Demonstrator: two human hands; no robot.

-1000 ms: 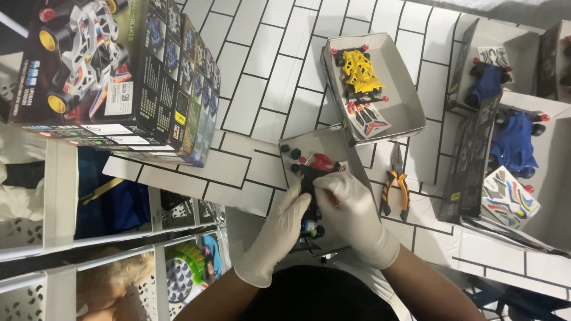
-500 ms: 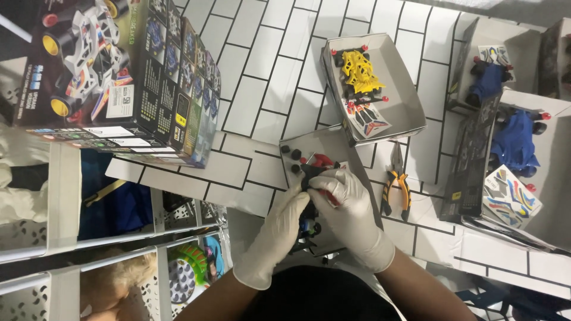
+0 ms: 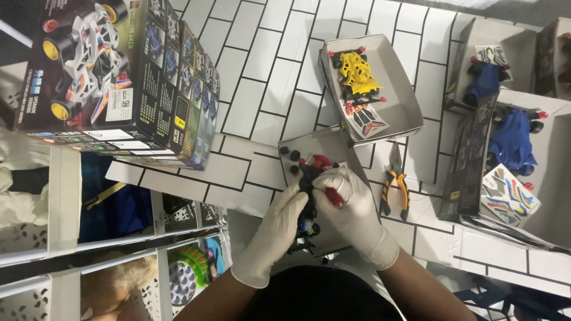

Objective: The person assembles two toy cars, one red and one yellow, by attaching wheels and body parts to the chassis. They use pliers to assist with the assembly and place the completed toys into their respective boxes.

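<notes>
Toy car: a small black toy car chassis (image 3: 307,199) sits between both gloved hands, over a shallow grey tray (image 3: 333,151) near the middle of the white-tiled surface (image 3: 262,59).
Left hand: the left hand (image 3: 279,229) is curled around the near side of the chassis, steadying it.
Right hand: the right hand (image 3: 351,205) is closed on a red-handled tool (image 3: 332,195), probably a screwdriver, its tip hidden against the chassis.
Change: over the last second both hands have stayed on the chassis and shifted only slightly; the view has drifted a little, and nothing else on the surface has moved. I judge the same fastening or fitting work is going on, with no part set down or picked up.
Loose parts: small black wheels (image 3: 289,156) and a red piece (image 3: 321,160) lie in the tray just beyond the hands.
Pliers: yellow-handled pliers (image 3: 395,181) lie on the surface just right of the right hand, untouched.
Yellow model: a grey box lid (image 3: 404,101) farther out holds a yellow car frame (image 3: 357,74) and a sticker sheet (image 3: 366,123).
Boxes: a stack of printed kit boxes (image 3: 125,77) stands at the far left; open boxes with blue car bodies (image 3: 511,139) sit at the right.
</notes>
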